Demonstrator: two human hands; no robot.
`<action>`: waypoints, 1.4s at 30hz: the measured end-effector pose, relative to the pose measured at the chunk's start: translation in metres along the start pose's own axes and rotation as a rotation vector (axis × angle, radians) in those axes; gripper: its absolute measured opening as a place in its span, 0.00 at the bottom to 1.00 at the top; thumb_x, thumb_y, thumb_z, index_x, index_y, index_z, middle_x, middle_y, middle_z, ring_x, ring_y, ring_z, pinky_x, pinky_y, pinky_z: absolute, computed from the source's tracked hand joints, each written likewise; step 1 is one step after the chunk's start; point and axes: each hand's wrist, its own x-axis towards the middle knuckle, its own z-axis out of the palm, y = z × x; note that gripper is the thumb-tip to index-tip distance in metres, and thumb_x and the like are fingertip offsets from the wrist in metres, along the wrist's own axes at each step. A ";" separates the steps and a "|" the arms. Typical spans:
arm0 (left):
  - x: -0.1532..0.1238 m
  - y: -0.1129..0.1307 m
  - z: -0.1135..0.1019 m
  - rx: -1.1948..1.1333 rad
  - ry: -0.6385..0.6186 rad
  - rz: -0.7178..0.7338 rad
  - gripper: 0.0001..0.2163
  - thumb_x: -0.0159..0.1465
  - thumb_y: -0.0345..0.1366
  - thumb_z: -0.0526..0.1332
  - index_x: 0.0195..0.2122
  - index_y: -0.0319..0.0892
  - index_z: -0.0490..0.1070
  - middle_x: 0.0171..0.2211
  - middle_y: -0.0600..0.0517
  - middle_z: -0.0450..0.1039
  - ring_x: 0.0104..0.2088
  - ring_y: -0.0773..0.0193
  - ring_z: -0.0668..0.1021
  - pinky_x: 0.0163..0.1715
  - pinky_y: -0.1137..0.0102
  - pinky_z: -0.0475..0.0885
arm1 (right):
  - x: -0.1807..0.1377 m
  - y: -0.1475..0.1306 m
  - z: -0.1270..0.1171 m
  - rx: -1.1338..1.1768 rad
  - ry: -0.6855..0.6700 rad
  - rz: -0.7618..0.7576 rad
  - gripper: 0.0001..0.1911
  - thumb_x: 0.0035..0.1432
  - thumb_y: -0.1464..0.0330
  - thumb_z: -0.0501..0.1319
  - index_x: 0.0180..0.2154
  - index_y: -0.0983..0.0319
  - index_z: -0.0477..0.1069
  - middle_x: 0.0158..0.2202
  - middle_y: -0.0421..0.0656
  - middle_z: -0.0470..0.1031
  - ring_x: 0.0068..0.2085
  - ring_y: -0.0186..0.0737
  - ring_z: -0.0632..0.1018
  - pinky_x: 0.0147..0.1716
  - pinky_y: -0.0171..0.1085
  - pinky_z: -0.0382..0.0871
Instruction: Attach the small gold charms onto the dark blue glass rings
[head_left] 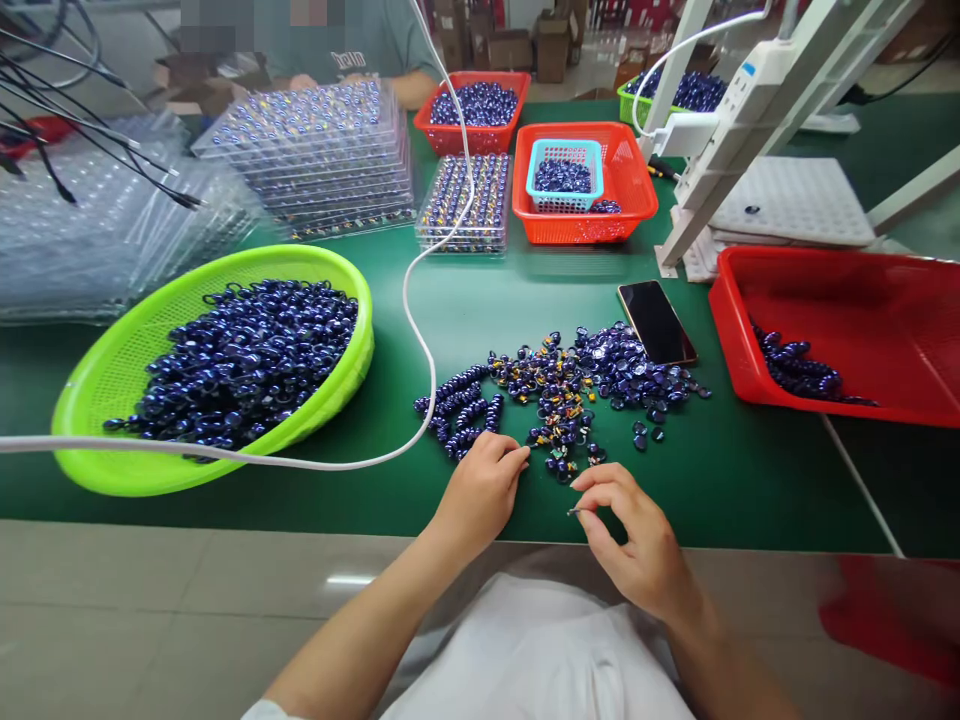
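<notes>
My left hand [484, 490] is closed at the near edge of the loose parts, thumb and forefinger together. Whatever it may pinch is hidden or too small to name. To its right, my right hand [637, 535] pinches a small dark piece [574, 512] between thumb and forefinger, close to the table edge. Beyond both hands lie small parts with yellow and orange bits [559, 395], mixed with dark blue ones. Shiny dark blue caps [619, 360] are heaped behind them on the right. Short stacked rows of blue pieces [457, 400] lie just past my left hand.
A green basket [360, 350] full of blue pieces stands left, crossed by a white cable [409, 290]. A phone [658, 322] lies beyond the caps. Right is a red tray [885, 290]. Behind stand stacked clear trays [322, 150] and an orange basket [637, 205]. A person [405, 50] sits opposite.
</notes>
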 end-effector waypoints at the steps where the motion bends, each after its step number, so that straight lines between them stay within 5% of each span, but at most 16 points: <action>1: 0.000 0.000 0.000 -0.013 0.013 -0.002 0.09 0.66 0.26 0.58 0.43 0.36 0.78 0.36 0.42 0.77 0.37 0.56 0.75 0.37 0.61 0.76 | 0.000 0.001 0.000 0.002 -0.004 0.011 0.07 0.61 0.77 0.56 0.38 0.59 0.67 0.44 0.45 0.72 0.47 0.43 0.75 0.47 0.43 0.71; 6: 0.001 0.017 -0.007 -0.410 0.004 -0.124 0.09 0.66 0.29 0.60 0.43 0.39 0.79 0.35 0.46 0.80 0.36 0.60 0.79 0.38 0.67 0.76 | 0.003 0.003 0.003 -0.017 0.052 0.018 0.09 0.63 0.77 0.55 0.40 0.58 0.67 0.49 0.47 0.73 0.52 0.44 0.75 0.51 0.46 0.70; 10: 0.009 0.038 -0.012 -0.785 -0.105 -0.445 0.07 0.64 0.33 0.63 0.39 0.40 0.80 0.35 0.48 0.82 0.34 0.62 0.81 0.37 0.70 0.76 | 0.009 0.000 0.006 -0.076 0.047 -0.133 0.13 0.60 0.80 0.57 0.44 0.58 0.66 0.54 0.48 0.73 0.54 0.46 0.73 0.53 0.50 0.68; 15: 0.019 0.047 -0.010 -1.106 -0.006 -0.726 0.08 0.57 0.36 0.69 0.35 0.38 0.80 0.32 0.49 0.83 0.31 0.63 0.81 0.35 0.71 0.77 | 0.008 -0.003 0.010 -0.154 0.034 -0.215 0.16 0.59 0.81 0.58 0.46 0.58 0.66 0.55 0.49 0.73 0.54 0.48 0.74 0.53 0.52 0.69; 21: 0.016 0.050 -0.005 -1.103 0.005 -0.665 0.06 0.56 0.34 0.70 0.34 0.39 0.81 0.35 0.47 0.83 0.36 0.60 0.82 0.39 0.69 0.78 | 0.006 -0.005 0.009 -0.093 0.152 -0.144 0.15 0.60 0.80 0.58 0.45 0.57 0.67 0.54 0.50 0.73 0.53 0.47 0.75 0.51 0.50 0.73; 33: 0.017 0.047 -0.005 -1.267 -0.051 -0.765 0.14 0.53 0.36 0.73 0.40 0.38 0.81 0.34 0.47 0.83 0.32 0.63 0.82 0.36 0.69 0.78 | 0.005 0.000 0.010 -0.101 0.128 -0.184 0.17 0.58 0.81 0.59 0.45 0.57 0.68 0.50 0.47 0.76 0.52 0.47 0.76 0.52 0.53 0.71; 42: 0.013 0.049 -0.004 -1.171 -0.044 -0.694 0.11 0.55 0.37 0.71 0.38 0.38 0.81 0.36 0.46 0.82 0.36 0.60 0.82 0.39 0.68 0.78 | 0.013 -0.006 0.005 0.023 0.114 -0.023 0.08 0.62 0.76 0.57 0.40 0.57 0.69 0.42 0.44 0.78 0.46 0.43 0.78 0.50 0.46 0.72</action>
